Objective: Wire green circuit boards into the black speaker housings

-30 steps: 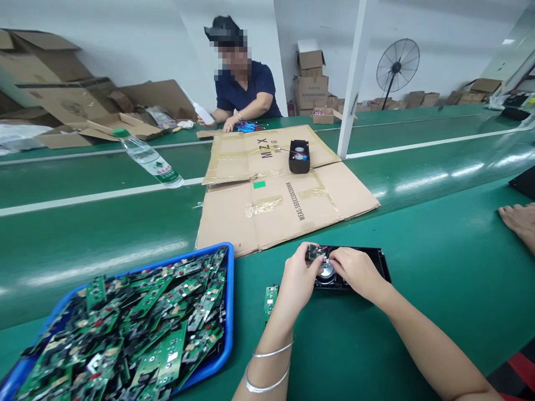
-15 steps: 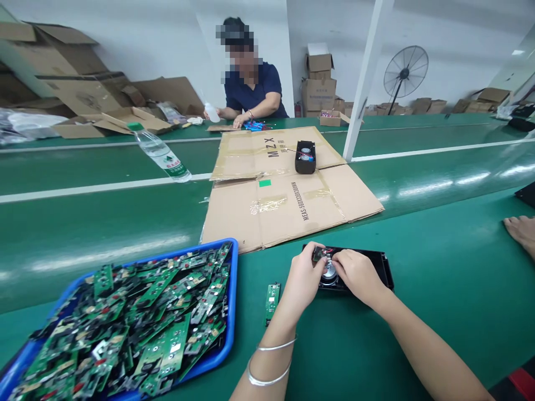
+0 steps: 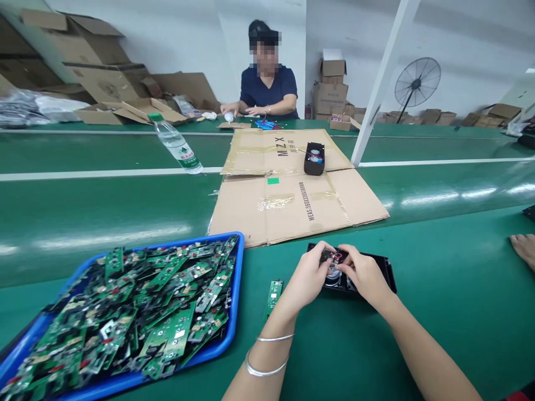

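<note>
A black speaker housing (image 3: 378, 270) with a round silver speaker (image 3: 333, 278) in it lies on the green bench. Over its left end my left hand (image 3: 311, 273) pinches a small dark part with red wires (image 3: 339, 256). Beside it my right hand (image 3: 361, 273) is closed, thumb and fingers together at the wires; what exactly it grips is too small to tell. A single green circuit board (image 3: 273, 296) lies left of my left forearm. Farther left, a blue tray (image 3: 237, 289) is heaped with circuit boards (image 3: 167, 312).
Flattened cardboard (image 3: 288, 206) lies ahead, with another black housing (image 3: 314, 159) on it. A water bottle (image 3: 178, 146) stands at the left. Across the bench sits a person (image 3: 270, 92). Another person's hand (image 3: 523, 249) rests at the right edge.
The view has shifted slightly. My right hand's fingers have moved up around the red wires, closer to my left fingertips. The person across has lowered the white bottle to the bench.
</note>
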### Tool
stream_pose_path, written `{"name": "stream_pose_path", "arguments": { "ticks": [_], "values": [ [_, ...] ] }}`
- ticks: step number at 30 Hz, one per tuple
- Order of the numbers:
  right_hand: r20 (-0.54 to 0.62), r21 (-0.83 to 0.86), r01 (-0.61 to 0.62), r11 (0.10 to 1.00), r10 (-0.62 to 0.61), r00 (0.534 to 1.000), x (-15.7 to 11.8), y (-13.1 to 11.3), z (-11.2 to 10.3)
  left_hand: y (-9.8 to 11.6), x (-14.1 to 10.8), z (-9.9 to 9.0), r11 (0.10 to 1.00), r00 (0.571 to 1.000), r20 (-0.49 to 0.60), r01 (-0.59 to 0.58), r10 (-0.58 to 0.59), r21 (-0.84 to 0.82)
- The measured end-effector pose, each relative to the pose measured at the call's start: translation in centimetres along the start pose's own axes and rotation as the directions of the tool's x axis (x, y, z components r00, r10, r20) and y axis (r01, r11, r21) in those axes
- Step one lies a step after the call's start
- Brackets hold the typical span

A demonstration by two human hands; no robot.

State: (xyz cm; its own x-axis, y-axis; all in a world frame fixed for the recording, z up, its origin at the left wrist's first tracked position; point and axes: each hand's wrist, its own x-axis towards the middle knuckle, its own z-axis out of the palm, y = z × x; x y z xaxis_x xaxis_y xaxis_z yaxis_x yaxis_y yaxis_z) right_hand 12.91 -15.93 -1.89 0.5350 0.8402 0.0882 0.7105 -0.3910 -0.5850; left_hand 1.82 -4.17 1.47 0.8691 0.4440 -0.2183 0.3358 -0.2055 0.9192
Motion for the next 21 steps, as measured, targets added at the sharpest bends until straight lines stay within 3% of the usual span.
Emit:
{"name": "stream_pose_path", "arguments": {
  "ticks": [6, 8, 12, 16, 18, 21],
  "values": [
    [-0.155, -0.208, 0.141, 0.968, -0.175, 0.972, 0.1, 0.2, 1.2, -0.7, 0.5, 0.4, 0.999, 0.999, -0.047, -0.005, 0.003, -0.046],
    [-0.168, -0.197, 0.126, 0.972, -0.16, 0.973, 0.2, 0.0, 1.5, -0.8, 0.6, 0.5, 0.997, 0.999, -0.037, -0.015, 0.012, -0.072],
    [0.019, -0.061, -0.03, 0.998, 0.031, 0.999, 0.3, -0.3, -0.1, -0.3, 0.2, 0.2, 0.985, 0.999, 0.04, 0.035, -0.028, -0.171],
    [0.139, -0.188, -0.068, 0.98, 0.095, 0.986, -0.3, -0.1, -3.4, 0.1, -0.1, -1.0, 0.96, 0.985, 0.125, 0.15, -0.123, -0.237],
    [0.293, -0.269, 0.031, 0.963, 0.051, 0.955, -0.7, 0.1, -4.4, 0.1, 0.0, -1.5, 0.956, 0.974, 0.113, 0.218, -0.199, -0.196],
    [0.483, -0.429, 0.105, 0.897, 0.13, 0.866, -1.0, 0.1, -4.2, -0.2, 0.1, -1.7, 0.951, 0.952, 0.108, 0.297, -0.288, -0.081]
  ]
}}
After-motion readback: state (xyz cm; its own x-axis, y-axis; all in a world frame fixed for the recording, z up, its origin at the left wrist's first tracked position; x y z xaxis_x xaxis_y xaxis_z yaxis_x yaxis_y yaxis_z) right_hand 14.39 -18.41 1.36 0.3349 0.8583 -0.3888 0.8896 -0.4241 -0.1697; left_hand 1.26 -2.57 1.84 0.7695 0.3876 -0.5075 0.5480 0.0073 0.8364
